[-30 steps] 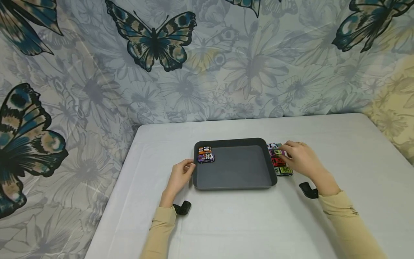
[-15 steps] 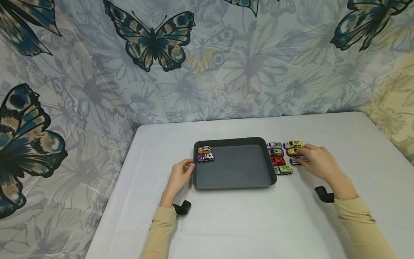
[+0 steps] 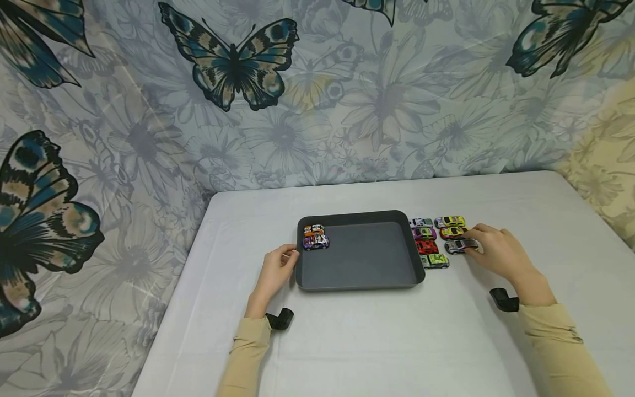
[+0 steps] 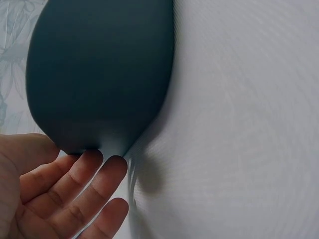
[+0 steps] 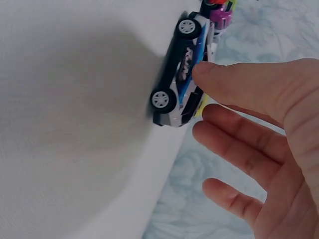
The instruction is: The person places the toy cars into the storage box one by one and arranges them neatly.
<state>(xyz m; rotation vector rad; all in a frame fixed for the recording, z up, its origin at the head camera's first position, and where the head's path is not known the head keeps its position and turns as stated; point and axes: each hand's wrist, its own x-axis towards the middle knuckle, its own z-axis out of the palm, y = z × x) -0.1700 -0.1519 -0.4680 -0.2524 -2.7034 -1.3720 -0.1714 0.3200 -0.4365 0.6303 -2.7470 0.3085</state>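
My left hand (image 3: 278, 270) is at the left edge of a dark grey rectangular tray (image 3: 362, 270), thumb and fingertips pinching its rim. In the left wrist view the tray's outer wall (image 4: 99, 74) stands above the fingers (image 4: 109, 177). Inside the tray, at its upper left, an orange toy car (image 3: 313, 229) and a purple toy car (image 3: 315, 242) sit side by side. My right hand (image 3: 498, 253) pinches a silver toy car (image 3: 457, 246) right of the tray. In the right wrist view the thumb (image 5: 214, 74) presses the car's side (image 5: 184, 69); the fingers' contact behind it is partly hidden.
Between the silver car and the tray stand a green toy car (image 3: 437, 261), a red one (image 3: 426, 247), a purple one (image 3: 424, 234) and a white one (image 3: 421, 223). Two yellow toy cars (image 3: 450, 221) are behind the silver car. A white cloth covers the table (image 3: 372, 342).
My right hand has moved right, away from the column of cars by the tray, to the silver car, uncovering the yellow cars. The left hand and tray look unmoved.
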